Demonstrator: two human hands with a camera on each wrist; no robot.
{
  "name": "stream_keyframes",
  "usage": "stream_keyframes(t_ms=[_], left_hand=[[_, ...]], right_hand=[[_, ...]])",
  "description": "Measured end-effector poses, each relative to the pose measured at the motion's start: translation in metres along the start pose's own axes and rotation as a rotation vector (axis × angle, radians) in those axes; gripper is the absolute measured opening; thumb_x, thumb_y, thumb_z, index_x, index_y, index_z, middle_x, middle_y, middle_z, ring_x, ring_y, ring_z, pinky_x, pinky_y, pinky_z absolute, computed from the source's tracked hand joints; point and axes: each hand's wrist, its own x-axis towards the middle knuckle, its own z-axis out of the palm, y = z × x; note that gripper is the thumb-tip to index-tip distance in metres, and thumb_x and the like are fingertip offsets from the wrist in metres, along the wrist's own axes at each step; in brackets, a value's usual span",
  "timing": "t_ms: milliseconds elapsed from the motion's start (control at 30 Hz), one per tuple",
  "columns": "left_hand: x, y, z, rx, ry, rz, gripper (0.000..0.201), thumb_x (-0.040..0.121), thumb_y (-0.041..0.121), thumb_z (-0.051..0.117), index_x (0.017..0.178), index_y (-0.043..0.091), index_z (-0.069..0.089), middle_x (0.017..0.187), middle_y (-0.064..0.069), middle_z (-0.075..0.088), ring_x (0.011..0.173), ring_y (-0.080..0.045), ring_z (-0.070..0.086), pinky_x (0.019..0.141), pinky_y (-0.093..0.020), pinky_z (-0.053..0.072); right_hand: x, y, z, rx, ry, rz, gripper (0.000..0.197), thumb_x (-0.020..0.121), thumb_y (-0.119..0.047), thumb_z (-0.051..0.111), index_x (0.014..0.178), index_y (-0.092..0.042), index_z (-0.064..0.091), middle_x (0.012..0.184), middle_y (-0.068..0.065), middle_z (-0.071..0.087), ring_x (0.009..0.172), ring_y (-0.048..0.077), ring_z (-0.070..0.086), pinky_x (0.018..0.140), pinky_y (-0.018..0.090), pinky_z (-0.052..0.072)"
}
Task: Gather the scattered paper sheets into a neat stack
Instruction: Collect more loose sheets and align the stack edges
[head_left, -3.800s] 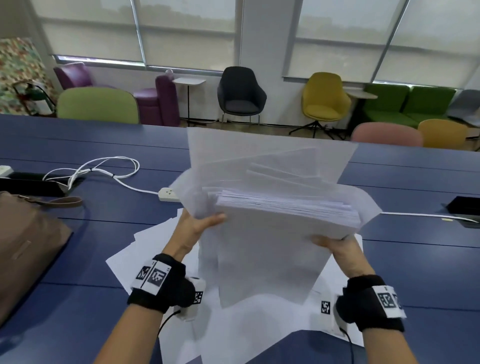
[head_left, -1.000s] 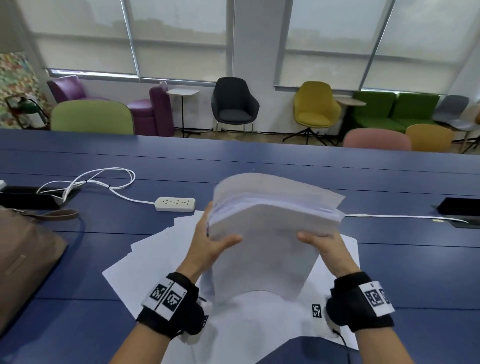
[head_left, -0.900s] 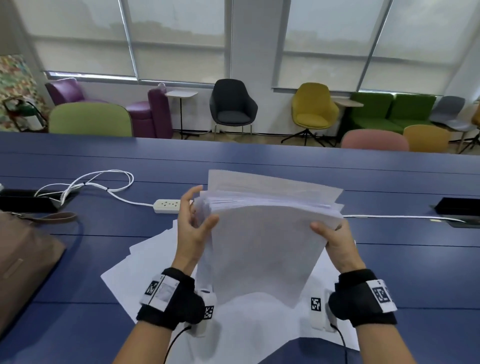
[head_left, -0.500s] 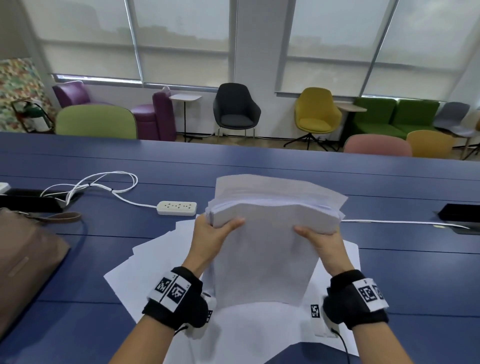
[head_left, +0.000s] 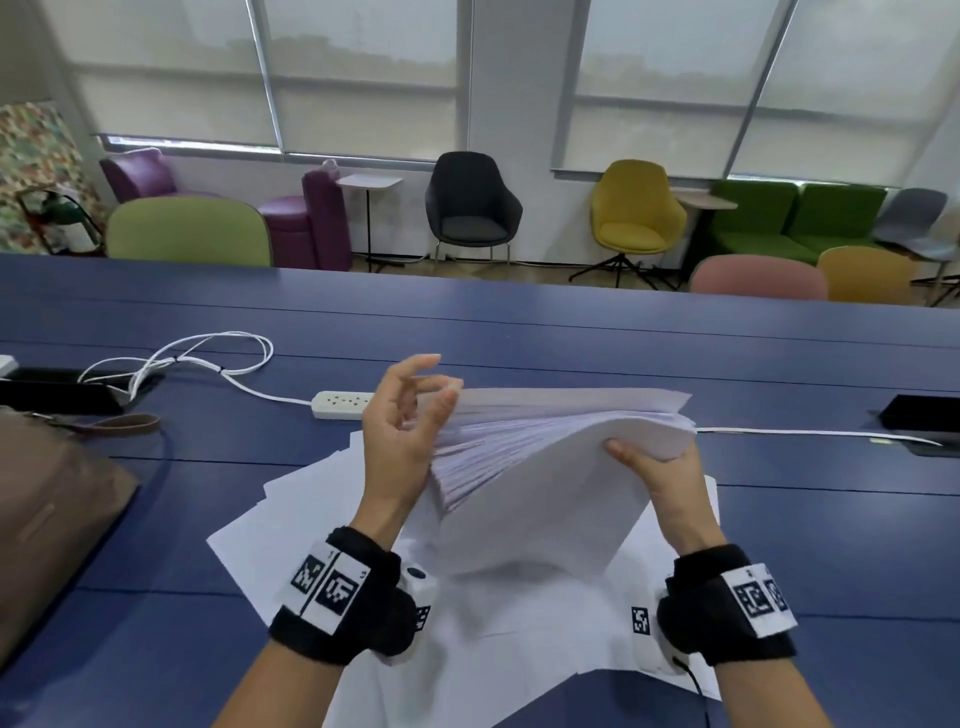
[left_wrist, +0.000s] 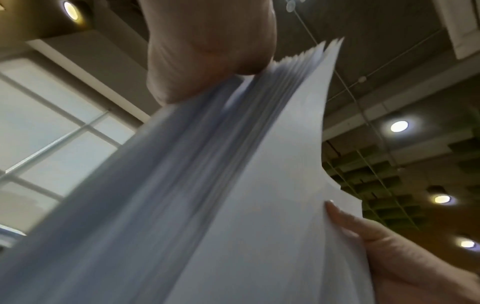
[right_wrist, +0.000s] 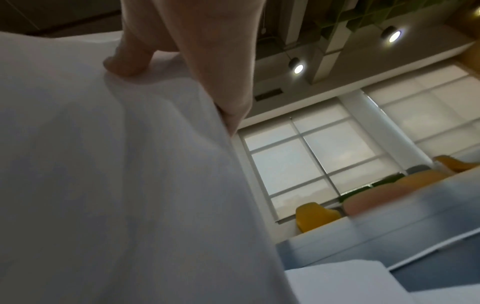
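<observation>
A long blue table (head_left: 571, 332) runs across a bright room with blinds drawn over tall windows. Nearest the person, loose sheets (head_left: 311, 499) lie fanned on the table beneath both forearms, their corners jutting toward the brown bag (head_left: 47, 519) at the table's left edge. Both wrists carry black bands with square black-and-white code patches; no readable words show anywhere.

Just above the loose sheets, the paper stack (head_left: 545, 467) is held in the air, bowed and splayed along its left edge. The right hand (head_left: 670, 483) grips the stack's right end, thumb on the near face and fingers hidden behind. The left hand (head_left: 400, 431) sits against the stack's left edge with fingers loosely spread and curved, thumb and fingertips touching the fanned page ends; the left wrist view shows the heel of the palm pressed on those edges.

Beyond the stack, a white power strip (head_left: 340, 404) lies on the table with its looped white cable (head_left: 208, 353) trailing left. A dark device (head_left: 924, 421) sits right of the stack, a thin cable running to it. Past the table's far edge stand empty chairs: green, purple, black (head_left: 472, 208), yellow (head_left: 634, 213), pink and orange, with open floor around them.
</observation>
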Motion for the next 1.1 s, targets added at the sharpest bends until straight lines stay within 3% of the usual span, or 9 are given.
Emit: stream_keyframes(t_ms=[200, 367, 467, 567, 633, 733, 833, 967, 1100], left_hand=[[0.005, 0.006, 0.017, -0.07, 0.045, 0.074, 0.054, 0.074, 0.076, 0.045, 0.093, 0.029, 0.062, 0.084, 0.014, 0.068, 0.079, -0.016, 0.059, 0.075, -0.03, 0.046], [0.002, -0.015, 0.008, -0.084, -0.131, 0.048, 0.073, 0.064, 0.082, 0.05, 0.122, 0.038, 0.044, 0.127, 0.004, 0.052, 0.115, -0.015, 0.052, 0.095, -0.027, 0.044], [-0.007, -0.02, 0.006, 0.041, -0.16, 0.01, 0.071, 0.065, 0.066, 0.068, 0.125, 0.041, 0.037, 0.128, 0.009, 0.05, 0.119, -0.011, 0.051, 0.098, -0.025, 0.043], [-0.001, -0.01, 0.017, 0.019, 0.004, -0.07, 0.04, 0.078, 0.044, 0.065, 0.112, 0.034, 0.047, 0.106, 0.015, 0.056, 0.09, 0.012, 0.055, 0.077, -0.005, 0.042], [0.009, 0.001, 0.026, -0.006, 0.167, -0.151, 0.024, 0.089, 0.036, 0.058, 0.11, 0.024, 0.05, 0.09, 0.014, 0.053, 0.069, 0.018, 0.051, 0.066, 0.0, 0.04], [0.022, 0.009, 0.037, -0.064, 0.309, -0.218, 0.035, 0.088, 0.039, 0.057, 0.111, 0.013, 0.054, 0.072, 0.017, 0.051, 0.065, 0.011, 0.052, 0.073, -0.01, 0.042], [0.029, 0.006, 0.042, -0.032, 0.361, -0.232, 0.038, 0.082, 0.044, 0.064, 0.107, 0.018, 0.054, 0.066, 0.014, 0.052, 0.072, -0.006, 0.051, 0.075, -0.023, 0.041], [0.03, 0.002, 0.044, 0.016, 0.363, -0.26, 0.021, 0.083, 0.028, 0.066, 0.097, 0.025, 0.051, 0.074, 0.012, 0.059, 0.061, 0.008, 0.051, 0.064, -0.015, 0.039], [0.032, -0.004, 0.04, 0.069, 0.347, -0.272, 0.02, 0.082, 0.014, 0.06, 0.092, 0.03, 0.052, 0.076, 0.011, 0.06, 0.073, -0.008, 0.052, 0.07, -0.024, 0.042]], right_hand=[[0.007, 0.004, 0.008, 0.018, 0.12, 0.005, 0.019, 0.075, 0.003, 0.07, 0.079, -0.015, 0.067, 0.067, -0.012, 0.072, 0.063, 0.002, 0.066, 0.059, 0.015, 0.051], [0.016, 0.007, 0.016, 0.006, 0.201, 0.027, 0.014, 0.076, -0.007, 0.074, 0.083, -0.018, 0.069, 0.074, -0.011, 0.073, 0.074, 0.01, 0.068, 0.069, 0.023, 0.054], [0.017, 0.005, 0.019, 0.026, 0.182, 0.06, 0.012, 0.076, -0.025, 0.075, 0.079, -0.016, 0.068, 0.074, -0.01, 0.071, 0.075, 0.016, 0.065, 0.071, 0.029, 0.051], [0.018, -0.005, 0.024, 0.059, 0.257, 0.057, 0.09, 0.065, -0.073, 0.062, 0.078, 0.015, 0.048, 0.074, 0.003, 0.049, 0.069, 0.02, 0.044, 0.068, 0.033, 0.037], [0.018, -0.014, 0.029, 0.096, 0.311, 0.06, 0.107, 0.059, -0.086, 0.052, 0.08, 0.018, 0.041, 0.083, 0.005, 0.042, 0.074, 0.022, 0.037, 0.069, 0.036, 0.031], [0.02, -0.03, 0.035, 0.14, 0.405, 0.097, 0.067, 0.075, -0.07, 0.053, 0.055, -0.012, 0.027, 0.062, 0.004, 0.024, 0.06, 0.019, 0.025, 0.059, 0.031, 0.026], [0.022, -0.032, 0.035, 0.163, 0.447, 0.102, 0.057, 0.086, -0.04, 0.06, 0.053, -0.022, 0.017, 0.05, -0.009, 0.017, 0.05, 0.011, 0.018, 0.054, 0.028, 0.019], [0.022, -0.026, 0.033, 0.156, 0.438, 0.094, 0.037, 0.079, -0.021, 0.062, 0.043, -0.02, 0.053, 0.052, -0.006, 0.043, 0.056, 0.015, 0.042, 0.056, 0.027, 0.035], [0.026, -0.017, 0.033, 0.071, 0.448, 0.074, 0.022, 0.074, -0.024, 0.064, 0.053, -0.019, 0.064, 0.066, 0.002, 0.051, 0.069, 0.02, 0.047, 0.067, 0.035, 0.04]])
